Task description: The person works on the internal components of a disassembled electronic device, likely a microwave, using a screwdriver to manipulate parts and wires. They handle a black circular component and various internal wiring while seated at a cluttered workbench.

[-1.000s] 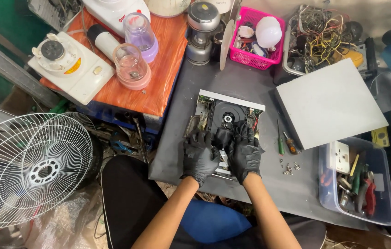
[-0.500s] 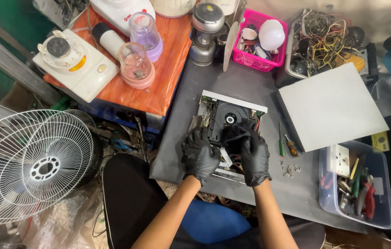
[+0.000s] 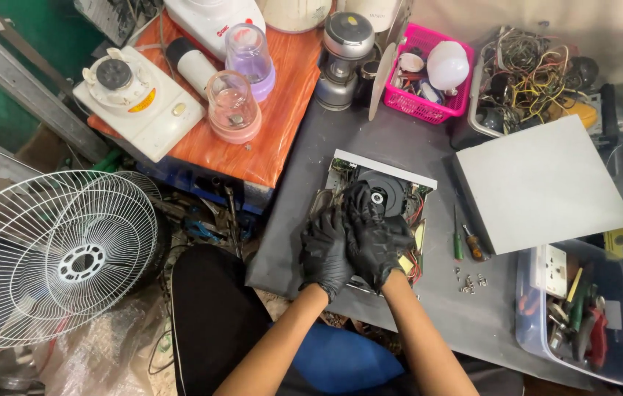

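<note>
Disc player point(image 3: 392, 198), opened on the grey table point(image 3: 436, 308) left of its lifted cover point(image 3: 539, 183), now has my gloved left hand point(image 3: 324, 253) and right hand point(image 3: 372, 233) pressed together, fingers curled onto its inner mechanism.

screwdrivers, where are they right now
In the head view, the two screwdrivers lie on the grey table, right of the opened disc player, beside the grey cover panel, just above loose screws.

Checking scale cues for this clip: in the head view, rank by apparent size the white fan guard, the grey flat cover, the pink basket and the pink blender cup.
1. White fan guard, though nearer the camera.
2. Grey flat cover.
3. Pink basket.
4. Pink blender cup.
</note>
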